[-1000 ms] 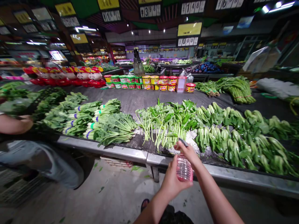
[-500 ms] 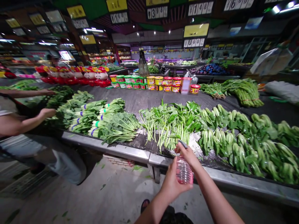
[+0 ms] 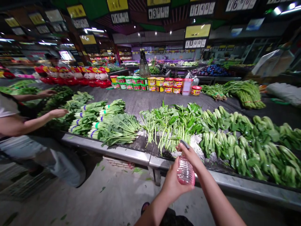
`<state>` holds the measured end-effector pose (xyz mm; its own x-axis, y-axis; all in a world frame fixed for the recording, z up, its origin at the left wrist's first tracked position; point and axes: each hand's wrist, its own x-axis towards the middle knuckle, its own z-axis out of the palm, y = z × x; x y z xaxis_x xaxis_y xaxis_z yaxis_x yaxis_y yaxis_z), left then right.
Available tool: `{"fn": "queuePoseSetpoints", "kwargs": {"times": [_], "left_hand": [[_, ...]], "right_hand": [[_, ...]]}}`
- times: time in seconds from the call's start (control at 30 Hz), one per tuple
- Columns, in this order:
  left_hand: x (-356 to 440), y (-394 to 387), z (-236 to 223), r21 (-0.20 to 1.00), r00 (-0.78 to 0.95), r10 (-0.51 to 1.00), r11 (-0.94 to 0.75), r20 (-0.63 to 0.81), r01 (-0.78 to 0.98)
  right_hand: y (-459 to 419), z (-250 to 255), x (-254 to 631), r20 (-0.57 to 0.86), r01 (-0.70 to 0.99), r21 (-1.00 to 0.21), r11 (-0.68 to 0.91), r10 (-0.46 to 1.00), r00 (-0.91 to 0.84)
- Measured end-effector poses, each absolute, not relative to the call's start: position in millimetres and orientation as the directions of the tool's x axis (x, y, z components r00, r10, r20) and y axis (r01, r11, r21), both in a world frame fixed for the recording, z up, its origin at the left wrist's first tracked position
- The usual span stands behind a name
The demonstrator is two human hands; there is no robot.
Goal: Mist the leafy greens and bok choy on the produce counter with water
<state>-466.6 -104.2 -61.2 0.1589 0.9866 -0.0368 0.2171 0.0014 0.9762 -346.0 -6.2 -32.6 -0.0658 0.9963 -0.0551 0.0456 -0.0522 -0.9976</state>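
One bottle [image 3: 185, 172], clear and pink, is in both hands at the near edge of the bench [image 3: 138, 155], out in front of its metal rim and tilted a little. The left grip [image 3: 172, 180] is clamped round the bottle's body; the right grip [image 3: 188, 154] is closed over its one grey head [image 3: 185, 144], fingers curled beneath. Just past the head lies one heap of loose greens [image 3: 174, 125], their stems too tangled for me to count. To the right of it I make out two rows of bok choy [image 3: 240, 147], one behind the other. To the left is one fanned bunch [image 3: 122, 125], and beside it some taped bunches [image 3: 87, 114]; three green tapes show, along with several purple ones. Along the back I count nine stacks of tubs [image 3: 151, 84], each two high, with one single tub [image 3: 196, 90] at their right end. To their left sits a row of red figures [image 3: 72, 75], about six, crowded together. Behind the bok choy is one bundle of long stems [image 3: 252, 100] with a red tie. At the far left one co-worker [image 3: 28, 125] has two hands over darker greens [image 3: 62, 95]. One price sign [image 3: 197, 36] hangs lower than the rest.
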Motion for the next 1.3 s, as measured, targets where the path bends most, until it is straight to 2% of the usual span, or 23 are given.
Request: {"fn": "queuePoseSetpoints", "kwargs": {"times": [0.23,0.53,0.73,0.83,1.03,1.3], "left_hand": [[-470.9,-92.2,-39.4,0.973,0.197,0.980,-0.069,0.024,0.222],[-470.0,-86.4,-50.4,0.972,0.220,0.975,-0.075,0.025,0.224],[-475.3,-76.6,-43.6,0.962,0.222,0.974,-0.108,0.052,0.250],[-479.8,-65.9,-32.1,0.952,0.216,0.972,-0.146,0.088,0.270],[-489.8,-40.5,-6.0,0.930,0.246,0.961,-0.201,0.126,0.309],[-496.9,-28.5,-9.8,0.947,0.270,0.954,-0.201,0.131,0.252]], "right_hand": [[-6.4,-7.3,-346.4,-0.015,0.021,-1.000,-0.014,0.998,-0.063],[-3.7,-3.7,-346.4,0.021,0.200,-0.980,0.023,1.000,-0.011],[5.7,-4.6,-349.6,-0.013,0.044,-0.999,-0.012,1.000,-0.018],[15.3,5.2,-352.8,0.022,0.031,-0.999,0.022,0.999,-0.026],[42.6,26.8,-358.6,0.138,0.135,-0.982,0.135,0.990,0.019],[57.8,20.4,-364.4,0.166,0.226,-0.963,0.150,0.985,0.052]]}}
